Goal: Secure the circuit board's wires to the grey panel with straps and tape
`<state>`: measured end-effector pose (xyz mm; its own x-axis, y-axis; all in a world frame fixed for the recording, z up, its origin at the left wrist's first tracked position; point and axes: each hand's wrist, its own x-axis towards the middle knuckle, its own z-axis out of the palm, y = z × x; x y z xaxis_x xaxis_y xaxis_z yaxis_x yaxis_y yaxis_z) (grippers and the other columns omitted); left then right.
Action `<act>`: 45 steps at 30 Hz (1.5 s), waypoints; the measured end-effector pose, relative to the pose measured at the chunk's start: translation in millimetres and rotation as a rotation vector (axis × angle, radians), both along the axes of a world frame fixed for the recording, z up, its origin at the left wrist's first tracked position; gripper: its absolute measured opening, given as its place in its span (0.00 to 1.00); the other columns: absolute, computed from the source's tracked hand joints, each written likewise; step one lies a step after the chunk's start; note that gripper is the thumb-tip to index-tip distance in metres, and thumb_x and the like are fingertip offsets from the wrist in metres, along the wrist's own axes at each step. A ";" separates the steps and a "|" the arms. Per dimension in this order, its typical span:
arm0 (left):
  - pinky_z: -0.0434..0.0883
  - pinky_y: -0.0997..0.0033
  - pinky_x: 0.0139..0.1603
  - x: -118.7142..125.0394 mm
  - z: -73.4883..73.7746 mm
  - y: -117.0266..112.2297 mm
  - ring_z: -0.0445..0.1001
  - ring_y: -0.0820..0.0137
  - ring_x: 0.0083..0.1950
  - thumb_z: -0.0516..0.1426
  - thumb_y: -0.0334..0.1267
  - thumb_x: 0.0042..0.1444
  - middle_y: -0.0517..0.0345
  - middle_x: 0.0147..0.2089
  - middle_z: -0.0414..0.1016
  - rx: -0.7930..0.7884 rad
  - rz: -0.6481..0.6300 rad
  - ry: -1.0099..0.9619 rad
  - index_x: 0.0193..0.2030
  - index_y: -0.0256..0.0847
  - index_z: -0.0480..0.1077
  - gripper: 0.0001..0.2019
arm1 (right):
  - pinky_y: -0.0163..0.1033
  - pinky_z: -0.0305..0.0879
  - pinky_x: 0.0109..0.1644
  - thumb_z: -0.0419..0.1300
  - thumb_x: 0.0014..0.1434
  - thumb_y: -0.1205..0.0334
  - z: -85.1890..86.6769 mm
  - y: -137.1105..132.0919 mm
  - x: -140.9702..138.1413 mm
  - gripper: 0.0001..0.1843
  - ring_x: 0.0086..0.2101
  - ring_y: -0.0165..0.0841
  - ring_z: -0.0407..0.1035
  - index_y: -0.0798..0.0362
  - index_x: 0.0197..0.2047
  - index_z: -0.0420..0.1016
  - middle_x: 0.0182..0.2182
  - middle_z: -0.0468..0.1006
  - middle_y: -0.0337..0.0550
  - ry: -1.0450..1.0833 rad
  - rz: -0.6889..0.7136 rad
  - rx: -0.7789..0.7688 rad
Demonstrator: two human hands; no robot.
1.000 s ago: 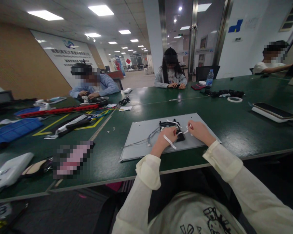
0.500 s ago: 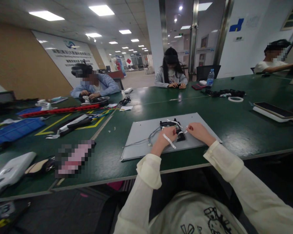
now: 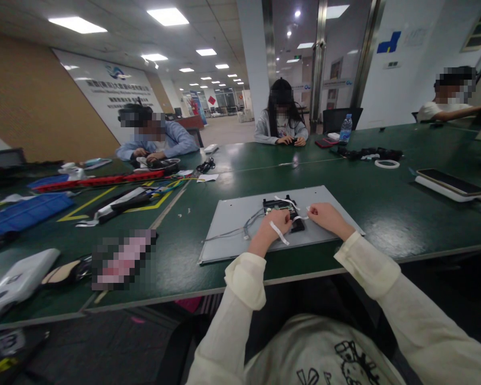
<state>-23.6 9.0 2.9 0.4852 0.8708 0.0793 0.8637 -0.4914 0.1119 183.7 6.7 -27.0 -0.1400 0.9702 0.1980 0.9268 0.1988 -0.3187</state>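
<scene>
A grey flat panel (image 3: 228, 230) lies on the table in front of me. On it sits a black electronic module (image 3: 299, 223) with grey cables (image 3: 248, 222) running off to the left. My left hand (image 3: 276, 224) is closed over the module's near left part, its fingertips hidden. A loose white strip (image 3: 279, 233) lies across the back of that hand. Another white strip (image 3: 289, 201) crosses the module's top. My right hand (image 3: 327, 219) is held in a pinch just right of the module, with a small white strip (image 3: 307, 209) showing at the fingertips.
To the left lie a phone (image 3: 126, 259), a white device (image 3: 22, 280), a blue tray (image 3: 28, 211) and a black-and-white bundle (image 3: 120, 206). A white ring (image 3: 387, 164) and a phone on a white box (image 3: 452, 183) are on the right. Several people sit around the table (image 3: 176, 272).
My right hand has shifted very slightly to the right. My left hand stays over the module, and the panel has not moved.
</scene>
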 end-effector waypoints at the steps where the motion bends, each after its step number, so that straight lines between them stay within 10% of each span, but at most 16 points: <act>1: 0.68 0.70 0.41 0.4 0.8 -0.7 0.75 0.65 0.40 0.54 0.40 0.58 0.54 0.34 0.77 -0.008 0.010 0.005 0.38 0.41 0.72 0.08 | 0.33 0.54 0.37 0.53 0.61 0.58 -0.1 -0.1 -0.4 0.12 0.34 0.32 0.69 0.54 0.32 0.74 0.31 0.78 0.44 -0.018 -0.003 -0.010; 34: 0.68 0.66 0.40 6.2 -4.3 -1.2 0.76 0.61 0.40 0.52 0.43 0.59 0.49 0.36 0.77 0.063 0.043 0.058 0.40 0.40 0.74 0.12 | 0.34 0.49 0.33 0.54 0.62 0.56 10.0 -13.0 -18.7 0.12 0.35 0.33 0.70 0.53 0.35 0.74 0.33 0.78 0.44 -0.179 -0.030 0.005; 45: 0.60 0.72 0.32 0.6 -0.7 4.6 0.68 0.72 0.27 0.54 0.41 0.57 0.58 0.24 0.71 0.178 0.056 -0.419 0.29 0.39 0.71 0.10 | 0.34 0.54 0.32 0.53 0.62 0.58 12.8 -14.3 -10.5 0.12 0.28 0.31 0.67 0.54 0.31 0.72 0.25 0.75 0.42 0.155 -0.022 0.257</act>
<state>-23.0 13.5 2.3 0.3323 0.8497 0.4093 0.7877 -0.4887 0.3751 173.3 -7.6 -14.2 -0.0686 0.8879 0.4550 0.8757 0.2721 -0.3988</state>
